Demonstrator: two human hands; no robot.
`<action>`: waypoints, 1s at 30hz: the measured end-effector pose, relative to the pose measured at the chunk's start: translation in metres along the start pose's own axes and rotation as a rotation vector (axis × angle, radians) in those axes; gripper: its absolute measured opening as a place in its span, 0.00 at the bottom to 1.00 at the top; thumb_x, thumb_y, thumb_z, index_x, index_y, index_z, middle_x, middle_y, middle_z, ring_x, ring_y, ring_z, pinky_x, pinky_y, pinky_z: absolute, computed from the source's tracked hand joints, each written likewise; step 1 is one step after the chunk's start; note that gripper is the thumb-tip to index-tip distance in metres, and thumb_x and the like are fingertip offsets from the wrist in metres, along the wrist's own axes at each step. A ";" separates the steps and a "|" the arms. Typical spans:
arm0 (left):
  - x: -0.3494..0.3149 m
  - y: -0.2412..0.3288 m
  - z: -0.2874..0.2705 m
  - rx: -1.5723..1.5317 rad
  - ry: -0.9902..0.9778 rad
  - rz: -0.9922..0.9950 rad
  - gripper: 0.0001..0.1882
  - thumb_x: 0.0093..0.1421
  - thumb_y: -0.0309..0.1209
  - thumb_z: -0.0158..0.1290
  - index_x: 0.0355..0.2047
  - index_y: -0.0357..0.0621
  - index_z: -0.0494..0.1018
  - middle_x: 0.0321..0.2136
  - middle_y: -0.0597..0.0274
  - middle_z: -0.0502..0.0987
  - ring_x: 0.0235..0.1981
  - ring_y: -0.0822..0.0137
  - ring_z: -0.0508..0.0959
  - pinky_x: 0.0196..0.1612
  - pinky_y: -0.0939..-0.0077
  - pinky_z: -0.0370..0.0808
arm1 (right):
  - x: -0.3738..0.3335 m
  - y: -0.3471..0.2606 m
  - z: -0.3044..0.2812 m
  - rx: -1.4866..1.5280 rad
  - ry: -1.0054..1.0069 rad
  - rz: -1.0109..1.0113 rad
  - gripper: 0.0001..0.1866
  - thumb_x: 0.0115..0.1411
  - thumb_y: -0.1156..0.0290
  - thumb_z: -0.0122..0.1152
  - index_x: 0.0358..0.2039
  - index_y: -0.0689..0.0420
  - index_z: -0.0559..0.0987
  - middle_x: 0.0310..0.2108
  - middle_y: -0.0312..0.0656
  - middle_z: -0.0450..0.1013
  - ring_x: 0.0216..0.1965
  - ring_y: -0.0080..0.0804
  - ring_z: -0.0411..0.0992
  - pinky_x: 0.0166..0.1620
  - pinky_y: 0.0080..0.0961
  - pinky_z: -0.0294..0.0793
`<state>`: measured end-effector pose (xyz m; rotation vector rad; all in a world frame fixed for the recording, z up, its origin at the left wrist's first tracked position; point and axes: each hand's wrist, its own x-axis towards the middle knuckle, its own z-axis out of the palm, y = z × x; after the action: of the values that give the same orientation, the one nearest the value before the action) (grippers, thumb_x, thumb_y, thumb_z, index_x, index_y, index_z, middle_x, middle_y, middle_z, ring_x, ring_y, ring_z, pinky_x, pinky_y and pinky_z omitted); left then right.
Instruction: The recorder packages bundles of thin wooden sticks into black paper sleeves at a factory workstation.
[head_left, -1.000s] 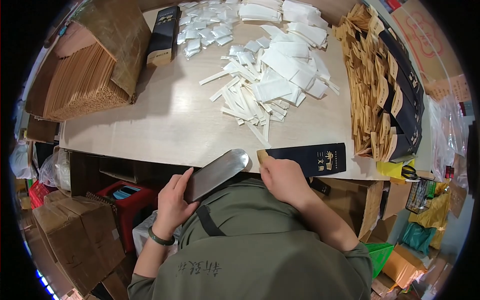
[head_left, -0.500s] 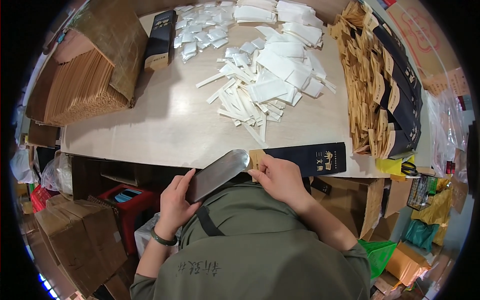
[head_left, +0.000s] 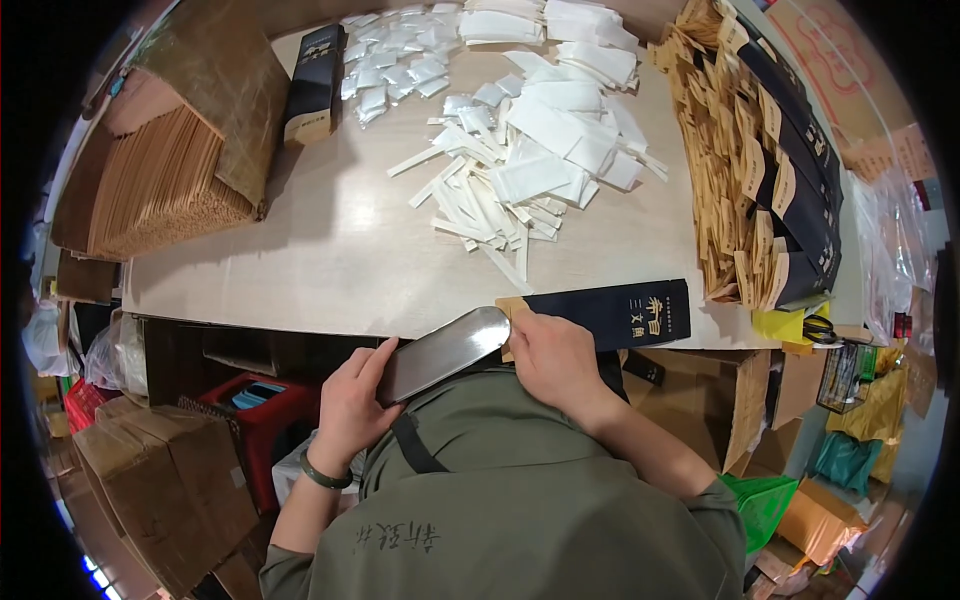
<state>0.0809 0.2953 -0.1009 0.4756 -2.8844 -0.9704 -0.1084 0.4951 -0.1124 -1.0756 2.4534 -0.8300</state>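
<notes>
My left hand [head_left: 350,398] is closed around the near end of a long, shiny metal scoop [head_left: 440,355] with a rounded tip. The scoop slants up to the right, over the table's front edge. Its tip meets the kraft-coloured end of a flat dark paper sleeve [head_left: 612,312]; whether it reaches inside I cannot tell. That end is pinched by my right hand [head_left: 558,360], thumb toward the scoop. The rest of the sleeve lies on the table, pointing right. Farther back is a loose heap of white paper-wrapped strips [head_left: 475,200] and white folded packets [head_left: 560,130].
At the left a cardboard box [head_left: 240,110] holds tightly packed brown sleeves [head_left: 155,185]. Beside it lies a dark packet [head_left: 315,80]. Small clear sachets [head_left: 400,65] cover the back. Filled dark-and-kraft packets [head_left: 765,180] line the right. Scissors [head_left: 822,328] sit at the right corner.
The scoop's tip has shifted slightly right against the sleeve's end. My right hand has turned and closed in beside the tip. The table appears slightly shifted left in view.
</notes>
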 end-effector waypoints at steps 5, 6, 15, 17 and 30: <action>0.007 0.004 -0.006 0.040 -0.019 0.037 0.44 0.34 0.21 0.66 0.58 0.46 0.68 0.37 0.54 0.74 0.36 0.54 0.76 0.38 0.66 0.75 | 0.001 -0.005 -0.004 -0.004 -0.033 0.058 0.07 0.60 0.68 0.53 0.29 0.58 0.73 0.26 0.47 0.75 0.32 0.52 0.74 0.34 0.46 0.71; 0.007 0.003 -0.006 0.049 -0.019 0.042 0.43 0.35 0.21 0.66 0.57 0.45 0.69 0.37 0.54 0.74 0.36 0.54 0.76 0.38 0.66 0.76 | 0.001 -0.005 -0.004 0.002 -0.042 0.072 0.08 0.60 0.68 0.53 0.29 0.58 0.73 0.27 0.47 0.75 0.33 0.52 0.74 0.34 0.47 0.71; 0.009 -0.001 -0.009 0.112 -0.031 0.051 0.40 0.39 0.26 0.67 0.57 0.44 0.69 0.37 0.56 0.75 0.36 0.55 0.77 0.39 0.65 0.76 | 0.004 -0.004 -0.002 -0.010 -0.005 0.035 0.09 0.58 0.67 0.55 0.26 0.59 0.75 0.24 0.48 0.74 0.29 0.51 0.74 0.32 0.45 0.72; 0.011 -0.001 -0.015 0.136 -0.045 0.059 0.41 0.39 0.26 0.68 0.58 0.45 0.69 0.36 0.56 0.75 0.36 0.55 0.77 0.39 0.65 0.76 | 0.006 0.000 0.002 -0.010 0.007 0.006 0.09 0.57 0.67 0.57 0.24 0.58 0.75 0.22 0.47 0.74 0.27 0.50 0.74 0.31 0.44 0.72; 0.141 -0.018 -0.038 0.191 0.110 0.387 0.27 0.53 0.38 0.63 0.52 0.44 0.73 0.44 0.53 0.75 0.46 0.50 0.75 0.48 0.59 0.73 | 0.058 -0.010 -0.031 -0.113 0.093 -0.134 0.12 0.57 0.63 0.61 0.23 0.57 0.77 0.23 0.48 0.75 0.29 0.48 0.75 0.33 0.43 0.74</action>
<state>-0.0421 0.2159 -0.0868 -0.0263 -2.8257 -0.5937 -0.1570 0.4576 -0.0867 -1.2814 2.5541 -0.8060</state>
